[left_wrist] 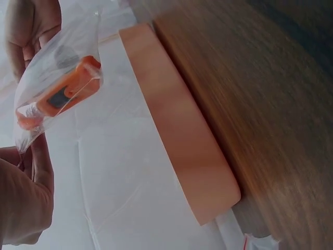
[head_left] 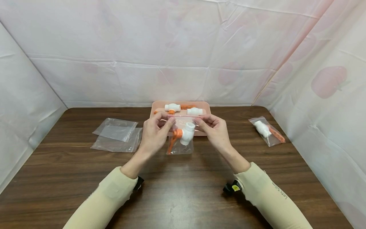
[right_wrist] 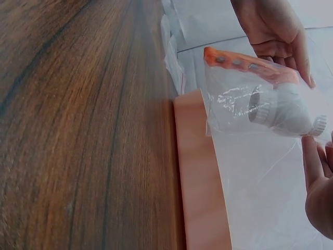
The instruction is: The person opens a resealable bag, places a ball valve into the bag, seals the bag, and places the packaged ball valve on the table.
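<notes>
Between my two hands hangs a clear zip bag (head_left: 188, 150) with a red line along its top edge. Inside it lies a white ball valve (head_left: 187, 133) with an orange handle (head_left: 171, 144). My left hand (head_left: 154, 132) pinches the bag's top left corner between thumb and fingers. At the top right corner, my right hand (head_left: 214, 130) pinches the same edge. The right wrist view shows the bagged valve (right_wrist: 291, 112) held up in front of the pink tray (right_wrist: 200, 172); the left wrist view shows its orange part (left_wrist: 70, 88) through the plastic.
Behind the hands, the pink tray (head_left: 155, 105) holds white valves (head_left: 172, 107) with orange handles. Flat clear bags (head_left: 114, 136) lie overlapping at the left. Another bagged valve (head_left: 266, 130) rests near the table's right edge. Pale curtains (head_left: 166, 57) enclose the wooden table (head_left: 183, 197).
</notes>
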### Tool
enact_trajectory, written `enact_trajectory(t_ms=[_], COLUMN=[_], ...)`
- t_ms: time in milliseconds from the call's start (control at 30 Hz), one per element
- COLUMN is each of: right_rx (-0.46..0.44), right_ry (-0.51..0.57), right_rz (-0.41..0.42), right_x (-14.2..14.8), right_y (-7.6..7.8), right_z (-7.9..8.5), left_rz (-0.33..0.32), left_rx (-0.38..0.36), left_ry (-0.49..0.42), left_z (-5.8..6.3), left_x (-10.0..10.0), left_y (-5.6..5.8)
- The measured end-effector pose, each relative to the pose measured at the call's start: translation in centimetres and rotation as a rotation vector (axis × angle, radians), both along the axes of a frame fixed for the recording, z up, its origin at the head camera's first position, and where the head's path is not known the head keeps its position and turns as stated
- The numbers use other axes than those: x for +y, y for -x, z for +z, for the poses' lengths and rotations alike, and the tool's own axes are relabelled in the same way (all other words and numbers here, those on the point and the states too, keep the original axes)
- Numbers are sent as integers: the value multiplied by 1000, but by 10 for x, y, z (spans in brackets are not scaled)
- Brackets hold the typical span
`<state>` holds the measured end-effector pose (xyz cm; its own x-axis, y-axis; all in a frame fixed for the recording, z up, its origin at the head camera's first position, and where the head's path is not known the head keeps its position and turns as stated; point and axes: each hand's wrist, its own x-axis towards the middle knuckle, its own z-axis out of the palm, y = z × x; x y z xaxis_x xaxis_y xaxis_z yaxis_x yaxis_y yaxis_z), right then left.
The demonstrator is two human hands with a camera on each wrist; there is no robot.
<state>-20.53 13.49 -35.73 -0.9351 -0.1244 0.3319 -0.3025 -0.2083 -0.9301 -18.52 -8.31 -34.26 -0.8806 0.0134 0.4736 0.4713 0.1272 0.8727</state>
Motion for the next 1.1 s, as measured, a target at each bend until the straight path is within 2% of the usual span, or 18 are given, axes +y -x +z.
enact_trajectory(t_ms=[133,233,467,567,633,833,1100], right_rx=[17,34,47,50,55,64,73], right_ry=[5,-7,-36,-42,-44,-57,-70], right_rz=[15,16,-31,-49,-54,-62,-14], right_x=[0,0,-1,-1,-1,-2,0], right_y=[-1,-2,-2,-3,-3,-4,-3], right_z=[1,2,2,2,2,1,3], left_rz=[32,43,-17,-43,-53,-20,25], left_rx=[34,32,-82,-108,-104,-49,-11], left_ry=[18,41,27,31,34,75,116], left_z=[0,1,2,2,1,0,0], left_x=[0,-1,0,1,1,1,1], left_y=[0,0,0,1,1,1,1])
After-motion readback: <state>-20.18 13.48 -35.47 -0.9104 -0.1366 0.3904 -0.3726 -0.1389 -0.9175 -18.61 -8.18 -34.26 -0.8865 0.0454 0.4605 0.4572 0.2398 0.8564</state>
